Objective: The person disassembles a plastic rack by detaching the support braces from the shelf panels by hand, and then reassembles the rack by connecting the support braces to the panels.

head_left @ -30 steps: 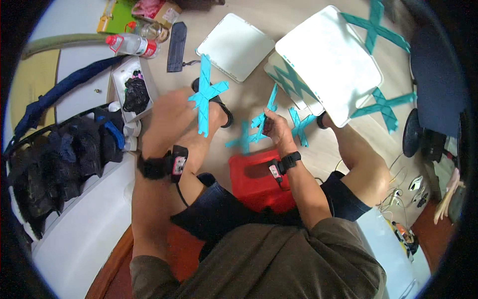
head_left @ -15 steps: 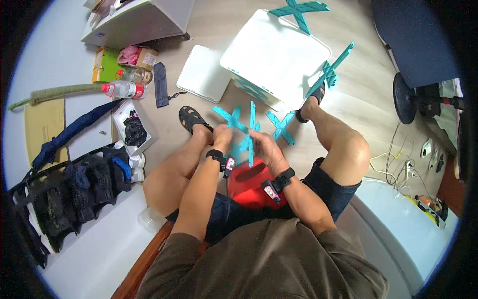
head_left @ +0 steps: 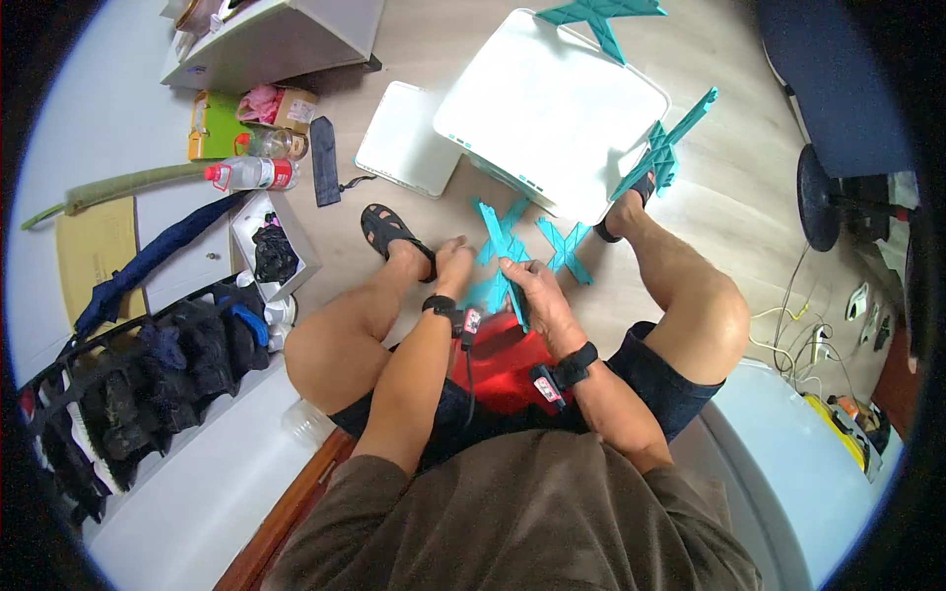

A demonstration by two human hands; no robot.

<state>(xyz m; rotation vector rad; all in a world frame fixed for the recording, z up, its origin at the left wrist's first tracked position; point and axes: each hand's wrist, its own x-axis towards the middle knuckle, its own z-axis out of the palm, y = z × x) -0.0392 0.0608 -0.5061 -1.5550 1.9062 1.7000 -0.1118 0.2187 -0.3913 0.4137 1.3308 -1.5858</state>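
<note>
My right hand (head_left: 540, 294) grips a teal X-shaped plastic piece (head_left: 500, 236), its thumb lying on the upper side. My left hand (head_left: 453, 266) is close by on the piece's left side; its fingers are blurred, so contact cannot be made out. A second teal cross-shaped piece (head_left: 564, 250) is just beyond my right hand. Further off stands a large white square panel (head_left: 552, 108), with a teal cross piece (head_left: 665, 148) at its right edge and another teal cross piece (head_left: 601, 22) at its far corner.
Between my knees is a red plastic object (head_left: 503, 372). A smaller white panel (head_left: 406, 138) lies left of the large one. Bottles (head_left: 266, 173), a white box (head_left: 258, 246) and a shoe rack (head_left: 168, 374) line the left. At right are cables (head_left: 788, 325) and a round black base (head_left: 820, 202).
The held teal piece has turned from edge-on to a tilted, flatter pose. My left hand has moved slightly down and right, away from the arm of the cross it was at. The view has shifted slightly.
</note>
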